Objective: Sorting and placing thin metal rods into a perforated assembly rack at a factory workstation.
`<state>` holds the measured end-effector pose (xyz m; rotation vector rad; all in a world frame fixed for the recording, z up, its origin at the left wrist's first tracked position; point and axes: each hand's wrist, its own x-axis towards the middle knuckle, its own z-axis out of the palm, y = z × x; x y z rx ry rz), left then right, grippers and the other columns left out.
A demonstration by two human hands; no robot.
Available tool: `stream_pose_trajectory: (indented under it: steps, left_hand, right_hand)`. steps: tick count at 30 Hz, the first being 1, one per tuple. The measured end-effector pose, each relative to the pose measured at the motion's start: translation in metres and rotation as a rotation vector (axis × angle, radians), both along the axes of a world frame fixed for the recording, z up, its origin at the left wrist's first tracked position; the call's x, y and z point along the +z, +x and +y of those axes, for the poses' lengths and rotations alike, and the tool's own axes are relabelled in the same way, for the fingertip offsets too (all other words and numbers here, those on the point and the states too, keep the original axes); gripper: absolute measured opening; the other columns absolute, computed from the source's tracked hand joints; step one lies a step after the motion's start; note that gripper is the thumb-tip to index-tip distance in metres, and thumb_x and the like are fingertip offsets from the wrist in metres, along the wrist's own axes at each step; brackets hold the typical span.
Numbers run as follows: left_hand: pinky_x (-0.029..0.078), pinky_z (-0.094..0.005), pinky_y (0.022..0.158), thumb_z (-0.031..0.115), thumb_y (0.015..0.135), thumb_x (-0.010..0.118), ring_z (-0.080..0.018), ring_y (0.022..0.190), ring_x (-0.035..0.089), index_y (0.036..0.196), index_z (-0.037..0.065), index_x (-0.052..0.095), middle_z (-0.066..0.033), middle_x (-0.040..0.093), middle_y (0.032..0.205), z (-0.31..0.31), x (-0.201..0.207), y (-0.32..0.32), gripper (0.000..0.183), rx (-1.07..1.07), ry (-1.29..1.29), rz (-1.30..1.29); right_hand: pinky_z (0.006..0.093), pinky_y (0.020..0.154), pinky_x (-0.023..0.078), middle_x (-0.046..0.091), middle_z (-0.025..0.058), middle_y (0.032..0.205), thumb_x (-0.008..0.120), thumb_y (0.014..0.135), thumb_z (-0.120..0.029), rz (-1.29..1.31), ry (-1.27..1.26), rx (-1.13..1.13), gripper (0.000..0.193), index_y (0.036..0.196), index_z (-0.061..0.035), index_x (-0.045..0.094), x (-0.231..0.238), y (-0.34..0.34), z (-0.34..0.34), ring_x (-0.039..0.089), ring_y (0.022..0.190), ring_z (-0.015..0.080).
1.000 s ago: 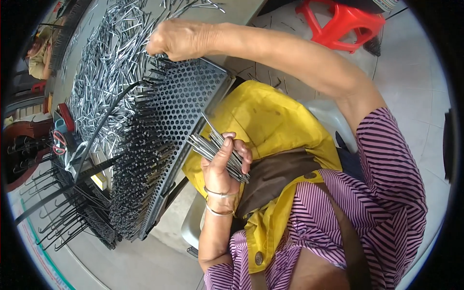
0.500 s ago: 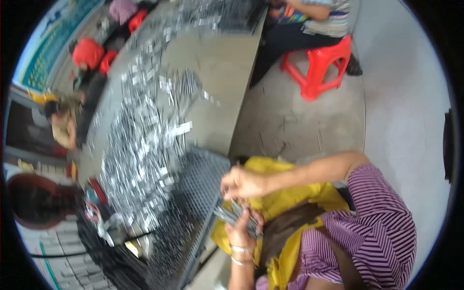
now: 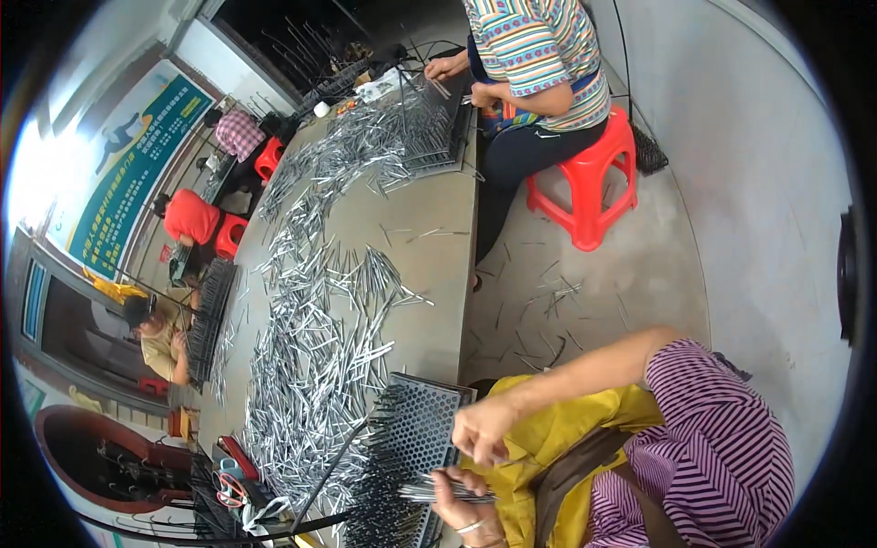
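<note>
A bundle of thin grey metal rods (image 3: 420,490) lies across my left hand (image 3: 464,504), with the fingers closed round it. Just above it, my right hand (image 3: 484,429) is closed with its fingers curled down. Whatever those fingers may hold is hidden and slightly blurred. To the left of both hands is a black perforated rack (image 3: 427,418) on the table's near edge. Many dark rods (image 3: 379,498) stand packed in the rack's lower left part, while its upper right part shows bare holes.
A broad heap of loose metal rods (image 3: 306,384) spreads along the table (image 3: 429,283). Across the far end, a co-worker (image 3: 539,55) sits on a red stool (image 3: 594,183) by another rack (image 3: 438,137). Stray rods (image 3: 557,297) litter the floor. A black cable (image 3: 333,457) crosses the lower left.
The whole view has shifted, so the table and rack appear lower and the picture is sharper. My right hand has moved away from the rods' tips; my left still grips the bundle.
</note>
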<state>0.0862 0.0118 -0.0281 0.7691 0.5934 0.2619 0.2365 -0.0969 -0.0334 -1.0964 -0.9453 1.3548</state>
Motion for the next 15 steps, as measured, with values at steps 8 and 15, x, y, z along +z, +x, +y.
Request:
stream_pose_trajectory:
  steps: [8, 15]
  left_hand:
    - [0.033, -0.0211, 0.037, 0.029, 0.088, 0.047, -0.0088, 0.049, 0.041, 0.086, 0.011, 0.051, 0.0008, 0.053, 0.071, 0.013, 0.023, 0.026, 0.019, 0.042, -0.161, -0.322]
    - [0.032, -0.0196, 0.039, 0.029, 0.085, 0.052, -0.0079, 0.05, 0.041, 0.089, 0.01, 0.05, 0.0014, 0.051, 0.072, 0.013, 0.018, 0.026, 0.019, 0.209, -0.004, -0.227]
  right_hand:
    - [0.038, 0.06, 0.054, 0.06, 0.0157, 0.072, 0.053, 0.071, 0.006, 0.541, 0.073, -0.116, 0.012, 0.083, 0.0057, 0.053, -0.009, -0.049, 0.008, 0.063, 0.065, 0.0264]
    - [0.0407, 0.061, 0.054, 0.06, 0.0211, 0.071, 0.055, 0.074, 0.004, 0.808, -0.028, -0.018, 0.008, 0.081, 0.007, 0.052, -0.009, -0.045, 0.004, 0.063, 0.064, 0.0318]
